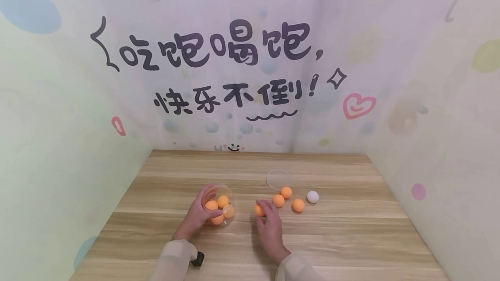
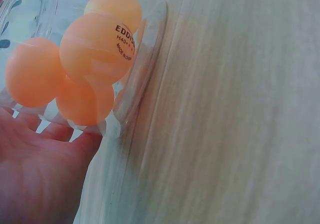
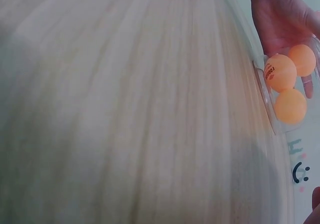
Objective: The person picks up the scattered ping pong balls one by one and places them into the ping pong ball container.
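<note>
My left hand (image 1: 198, 212) grips a clear plastic tub (image 2: 159, 39) from its left side, fingers curled round the wall. Several orange ping-pong balls (image 2: 95, 49) lie inside it, one with dark printing facing the left wrist camera. To the right of the tub, my right hand (image 1: 271, 228) holds a single orange ping-pong ball (image 1: 259, 210) at its fingertips, low over the table. Only a sliver of that hand enters the right wrist view, at the lower right edge, and its ball is out of sight there.
Beyond my right hand lie three loose orange balls (image 1: 298, 205) and a white ball (image 1: 313, 197). Behind them a clear round lid (image 1: 279, 171) lies flat on the wooden table (image 1: 336, 237). Printed walls (image 1: 250, 129) enclose the table at the back and both sides.
</note>
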Action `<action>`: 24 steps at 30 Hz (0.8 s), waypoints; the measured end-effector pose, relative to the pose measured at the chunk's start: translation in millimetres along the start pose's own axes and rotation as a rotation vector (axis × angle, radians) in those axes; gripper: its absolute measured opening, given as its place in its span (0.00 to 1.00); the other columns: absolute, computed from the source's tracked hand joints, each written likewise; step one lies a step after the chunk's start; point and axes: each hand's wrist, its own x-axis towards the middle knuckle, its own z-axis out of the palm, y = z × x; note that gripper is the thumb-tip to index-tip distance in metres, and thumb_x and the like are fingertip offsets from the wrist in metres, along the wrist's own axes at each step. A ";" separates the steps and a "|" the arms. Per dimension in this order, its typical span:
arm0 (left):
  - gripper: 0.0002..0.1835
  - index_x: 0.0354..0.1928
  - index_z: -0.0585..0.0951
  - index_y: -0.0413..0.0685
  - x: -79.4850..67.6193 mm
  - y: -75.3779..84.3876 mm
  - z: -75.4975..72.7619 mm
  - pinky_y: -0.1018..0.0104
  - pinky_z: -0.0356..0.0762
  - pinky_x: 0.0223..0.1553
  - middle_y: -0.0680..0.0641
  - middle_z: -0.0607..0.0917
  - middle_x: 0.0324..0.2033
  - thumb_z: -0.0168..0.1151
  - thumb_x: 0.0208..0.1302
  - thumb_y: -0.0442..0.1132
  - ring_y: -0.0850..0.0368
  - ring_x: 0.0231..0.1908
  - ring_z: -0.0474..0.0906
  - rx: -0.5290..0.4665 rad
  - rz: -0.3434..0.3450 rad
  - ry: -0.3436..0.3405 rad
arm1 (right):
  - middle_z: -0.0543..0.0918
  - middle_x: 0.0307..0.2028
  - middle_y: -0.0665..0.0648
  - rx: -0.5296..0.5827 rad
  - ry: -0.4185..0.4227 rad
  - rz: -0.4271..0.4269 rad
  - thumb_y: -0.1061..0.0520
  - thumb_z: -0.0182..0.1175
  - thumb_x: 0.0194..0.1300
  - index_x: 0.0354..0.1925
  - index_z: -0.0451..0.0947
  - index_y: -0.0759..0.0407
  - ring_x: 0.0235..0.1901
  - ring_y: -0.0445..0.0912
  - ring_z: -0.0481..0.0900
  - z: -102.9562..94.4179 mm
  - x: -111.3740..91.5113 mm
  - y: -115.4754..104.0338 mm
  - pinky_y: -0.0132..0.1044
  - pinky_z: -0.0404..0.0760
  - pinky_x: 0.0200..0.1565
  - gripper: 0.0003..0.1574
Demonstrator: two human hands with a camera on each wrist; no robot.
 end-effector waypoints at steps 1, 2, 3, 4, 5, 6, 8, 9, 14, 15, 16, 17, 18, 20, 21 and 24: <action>0.50 0.73 0.55 0.42 0.5 -0.6 -0.1 0.47 0.61 0.65 0.30 0.60 0.69 0.73 0.51 0.28 0.34 0.69 0.53 0.001 -0.004 0.001 | 0.78 0.51 0.55 0.003 -0.002 0.001 0.80 0.66 0.46 0.52 0.79 0.60 0.50 0.49 0.77 0.4 -0.7 -0.6 0.42 0.80 0.50 0.34; 0.50 0.73 0.55 0.41 0.6 -0.9 0.0 0.46 0.60 0.65 0.30 0.59 0.69 0.73 0.51 0.28 0.34 0.70 0.52 0.000 -0.006 0.000 | 0.78 0.51 0.55 0.002 -0.003 0.002 0.80 0.66 0.46 0.52 0.79 0.60 0.49 0.49 0.77 1.2 -1.6 -0.6 0.42 0.80 0.50 0.34; 0.50 0.73 0.55 0.42 1.7 -4.9 -0.6 0.46 0.60 0.65 0.31 0.59 0.69 0.73 0.51 0.28 0.35 0.70 0.53 -0.002 -0.002 0.003 | 0.78 0.51 0.55 0.005 -0.005 0.006 0.80 0.66 0.45 0.52 0.79 0.60 0.49 0.49 0.78 1.7 -2.5 -1.1 0.41 0.80 0.50 0.35; 0.50 0.73 0.55 0.43 2.3 -6.3 -1.1 0.45 0.60 0.65 0.31 0.59 0.70 0.73 0.51 0.28 0.35 0.70 0.52 -0.008 -0.006 0.004 | 0.78 0.50 0.55 0.012 -0.008 0.011 0.80 0.66 0.46 0.52 0.79 0.60 0.48 0.49 0.78 2.1 -3.4 -2.0 0.41 0.80 0.50 0.34; 0.50 0.73 0.55 0.44 3.5 -10.7 -1.7 0.45 0.60 0.65 0.32 0.60 0.70 0.73 0.51 0.28 0.36 0.70 0.53 -0.006 -0.003 0.008 | 0.78 0.50 0.55 0.020 -0.010 0.017 0.79 0.67 0.46 0.52 0.79 0.60 0.48 0.48 0.78 2.6 -4.3 -2.9 0.40 0.80 0.50 0.34; 0.50 0.73 0.56 0.45 4.7 -15.0 -2.1 0.45 0.60 0.65 0.33 0.60 0.70 0.73 0.51 0.29 0.36 0.70 0.53 -0.004 0.001 0.013 | 0.78 0.50 0.55 0.027 -0.011 0.021 0.79 0.67 0.46 0.52 0.79 0.59 0.48 0.48 0.78 3.3 -5.0 -3.1 0.40 0.80 0.50 0.34; 0.50 0.73 0.56 0.46 6.9 -23.2 -2.7 0.46 0.61 0.65 0.34 0.61 0.70 0.74 0.51 0.30 0.38 0.70 0.54 -0.002 0.009 0.022 | 0.78 0.50 0.55 0.045 -0.011 0.031 0.79 0.67 0.46 0.52 0.79 0.58 0.47 0.48 0.78 4.9 -6.1 -3.5 0.38 0.80 0.49 0.34; 0.50 0.73 0.56 0.47 8.2 -27.7 -3.4 0.47 0.61 0.65 0.35 0.61 0.70 0.74 0.51 0.30 0.39 0.70 0.55 0.001 0.014 0.026 | 0.78 0.50 0.55 0.060 -0.012 0.034 0.79 0.67 0.47 0.52 0.79 0.58 0.47 0.48 0.78 5.2 -6.4 -4.1 0.37 0.81 0.47 0.34; 0.50 0.73 0.57 0.48 9.6 -31.5 -3.3 0.51 0.63 0.64 0.37 0.63 0.69 0.75 0.50 0.31 0.40 0.69 0.56 0.013 0.015 0.037 | 0.78 0.50 0.57 0.101 -0.013 0.030 0.79 0.67 0.47 0.53 0.78 0.61 0.44 0.48 0.80 8.9 -7.6 -5.2 0.35 0.82 0.44 0.34; 0.50 0.73 0.57 0.48 9.6 -31.6 -3.4 0.51 0.63 0.64 0.36 0.62 0.69 0.75 0.50 0.32 0.40 0.69 0.56 0.014 0.019 0.036 | 0.78 0.50 0.57 0.109 -0.015 0.027 0.80 0.66 0.47 0.53 0.78 0.61 0.43 0.49 0.80 9.6 -7.8 -5.5 0.35 0.82 0.43 0.34; 0.50 0.73 0.57 0.49 9.7 -31.5 -3.3 0.52 0.63 0.64 0.37 0.63 0.69 0.75 0.50 0.32 0.40 0.69 0.56 0.013 0.018 0.037 | 0.78 0.50 0.57 0.113 -0.016 0.027 0.80 0.66 0.47 0.53 0.78 0.61 0.43 0.48 0.80 10.0 -8.0 -6.2 0.35 0.82 0.43 0.34; 0.49 0.73 0.58 0.50 9.9 -31.5 -3.3 0.51 0.63 0.65 0.37 0.63 0.69 0.75 0.50 0.31 0.41 0.69 0.56 0.011 0.017 0.036 | 0.78 0.50 0.57 0.115 -0.018 0.026 0.80 0.66 0.47 0.53 0.78 0.61 0.43 0.48 0.80 10.6 -8.0 -6.7 0.34 0.82 0.43 0.34; 0.49 0.72 0.58 0.50 10.0 -31.6 -3.4 0.51 0.63 0.65 0.37 0.62 0.69 0.75 0.50 0.31 0.40 0.69 0.56 0.010 0.020 0.035 | 0.78 0.50 0.57 0.118 -0.020 0.026 0.80 0.66 0.47 0.53 0.78 0.60 0.42 0.48 0.80 10.9 -8.2 -7.3 0.34 0.82 0.43 0.35; 0.49 0.72 0.58 0.50 10.0 -31.3 -3.6 0.49 0.62 0.65 0.36 0.62 0.69 0.74 0.50 0.31 0.40 0.70 0.55 0.002 0.023 0.033 | 0.77 0.50 0.57 0.122 -0.030 0.035 0.79 0.66 0.48 0.54 0.78 0.59 0.43 0.48 0.80 11.4 -8.4 -9.0 0.34 0.82 0.43 0.35; 0.49 0.73 0.57 0.50 10.2 -31.6 -3.8 0.49 0.61 0.65 0.36 0.62 0.69 0.74 0.50 0.30 0.40 0.70 0.55 0.001 0.022 0.032 | 0.77 0.51 0.57 0.126 -0.037 0.040 0.79 0.66 0.48 0.54 0.77 0.58 0.43 0.48 0.80 11.4 -8.4 -10.2 0.34 0.82 0.43 0.36; 0.49 0.73 0.57 0.49 9.8 -31.2 -4.4 0.46 0.61 0.65 0.36 0.62 0.69 0.74 0.50 0.30 0.40 0.70 0.55 0.003 0.018 0.028 | 0.77 0.51 0.57 0.156 -0.060 0.074 0.79 0.66 0.49 0.55 0.77 0.57 0.45 0.49 0.80 11.3 -8.0 -14.3 0.34 0.82 0.44 0.36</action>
